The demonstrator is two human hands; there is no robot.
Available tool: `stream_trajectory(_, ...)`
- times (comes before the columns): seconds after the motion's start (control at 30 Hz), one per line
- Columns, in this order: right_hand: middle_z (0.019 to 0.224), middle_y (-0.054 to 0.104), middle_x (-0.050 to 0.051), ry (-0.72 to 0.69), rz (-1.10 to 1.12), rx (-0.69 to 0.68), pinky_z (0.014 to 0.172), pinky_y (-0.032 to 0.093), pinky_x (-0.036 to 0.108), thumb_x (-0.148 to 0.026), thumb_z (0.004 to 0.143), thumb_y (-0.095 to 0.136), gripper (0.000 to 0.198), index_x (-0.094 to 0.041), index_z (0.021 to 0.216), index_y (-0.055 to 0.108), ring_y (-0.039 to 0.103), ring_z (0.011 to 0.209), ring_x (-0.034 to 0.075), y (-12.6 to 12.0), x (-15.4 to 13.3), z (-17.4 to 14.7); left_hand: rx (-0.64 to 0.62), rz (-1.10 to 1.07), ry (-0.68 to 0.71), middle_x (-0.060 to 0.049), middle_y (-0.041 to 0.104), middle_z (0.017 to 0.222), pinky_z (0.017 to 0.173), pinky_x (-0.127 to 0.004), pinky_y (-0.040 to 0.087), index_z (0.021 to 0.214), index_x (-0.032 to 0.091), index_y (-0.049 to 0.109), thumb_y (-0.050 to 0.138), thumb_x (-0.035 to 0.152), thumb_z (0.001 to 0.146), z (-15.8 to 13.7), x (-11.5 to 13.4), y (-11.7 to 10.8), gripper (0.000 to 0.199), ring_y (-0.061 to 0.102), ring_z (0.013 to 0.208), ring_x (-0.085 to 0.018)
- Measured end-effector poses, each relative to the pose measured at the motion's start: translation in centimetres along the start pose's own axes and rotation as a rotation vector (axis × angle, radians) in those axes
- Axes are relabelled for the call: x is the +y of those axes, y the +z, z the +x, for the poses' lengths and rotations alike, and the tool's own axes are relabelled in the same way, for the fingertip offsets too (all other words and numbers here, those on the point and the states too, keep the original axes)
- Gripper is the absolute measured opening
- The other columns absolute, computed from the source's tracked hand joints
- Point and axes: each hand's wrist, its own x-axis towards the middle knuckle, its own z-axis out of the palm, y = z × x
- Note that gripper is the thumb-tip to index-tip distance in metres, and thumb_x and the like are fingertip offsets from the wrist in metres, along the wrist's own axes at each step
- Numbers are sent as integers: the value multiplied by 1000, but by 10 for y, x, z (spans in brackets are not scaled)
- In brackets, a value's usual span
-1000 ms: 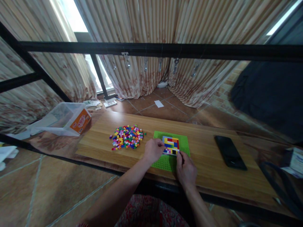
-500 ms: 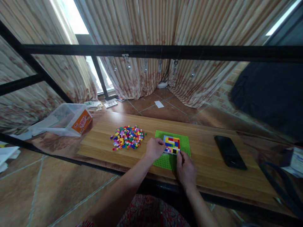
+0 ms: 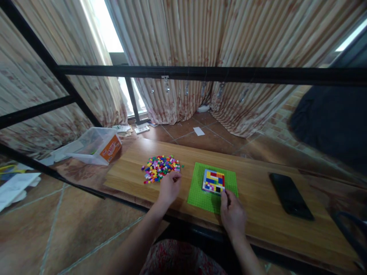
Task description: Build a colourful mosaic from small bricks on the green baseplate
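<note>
Colourful toy bricks form a low square build (image 3: 213, 181) on the green baseplate (image 3: 198, 194). At its near right corner, my right hand (image 3: 233, 214) has thumb and fingers closed against the edge. My left hand (image 3: 169, 189) is over the table between the baseplate and a pile of loose toy bricks (image 3: 160, 166), close to the pile's near right side. Its fingers are curled together, and whatever may be between them is hidden.
A black phone (image 3: 291, 196) lies at the right of the wooden table (image 3: 254, 179). Left of the table stands a clear plastic box (image 3: 96, 143) with an orange label. A black metal bar (image 3: 195, 71) runs across beyond the table, before the curtains.
My left hand has left the brick build and moved left to the loose pile. My right hand stays at the build's corner. The whole view has shifted slightly.
</note>
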Motion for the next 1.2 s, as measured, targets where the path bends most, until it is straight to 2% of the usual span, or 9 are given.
stream_trajectory(0.07,100,73,20,4,-4,-1,77,48,37,-64,96,26,71,-9,108,69,68,87,29,0,1,0,56,113,15,-3,72,81,73,-25,47,82,17,71,56,10,82,-1,-12,-12,16,64,77,-15)
stream_trajectory(0.17,101,73,21,5,0,-3,78,48,38,-65,95,26,73,-8,108,69,68,88,30,1,2,0,102,290,62,-5,72,92,77,-28,47,87,18,71,57,9,81,0,-20,-18,17,65,84,-18)
stream_trajectory(0.33,99,73,20,1,-13,-5,77,49,38,-64,95,26,72,-9,108,69,68,86,29,0,2,0,91,530,202,-8,69,98,84,-32,46,91,19,71,53,14,87,9,-11,-12,19,63,94,-22)
stream_trajectory(0.5,99,73,19,-4,-7,1,77,49,37,-63,96,28,69,-8,108,69,68,87,29,1,3,-1,66,705,242,-12,68,98,87,-38,45,92,16,70,54,21,88,20,-4,-5,17,60,97,-28)
stream_trajectory(0.8,98,74,19,-15,-7,6,76,49,37,-62,96,27,68,-9,106,69,68,85,28,0,1,0,31,763,256,-12,67,100,85,-39,44,89,17,68,51,19,89,19,-2,1,18,58,97,-28)
stream_trajectory(1.07,98,74,17,-11,13,17,78,48,36,-59,97,31,62,-11,107,69,68,86,27,0,0,-1,-135,655,436,-8,66,97,87,-37,44,83,18,66,50,16,90,-19,4,9,18,57,94,-23)
stream_trajectory(1.2,98,74,17,-18,21,19,79,48,36,-57,97,31,61,-11,107,69,68,86,26,-1,-1,0,-192,565,441,-7,66,92,90,-36,45,85,18,65,51,15,90,-29,3,11,16,59,91,-21)
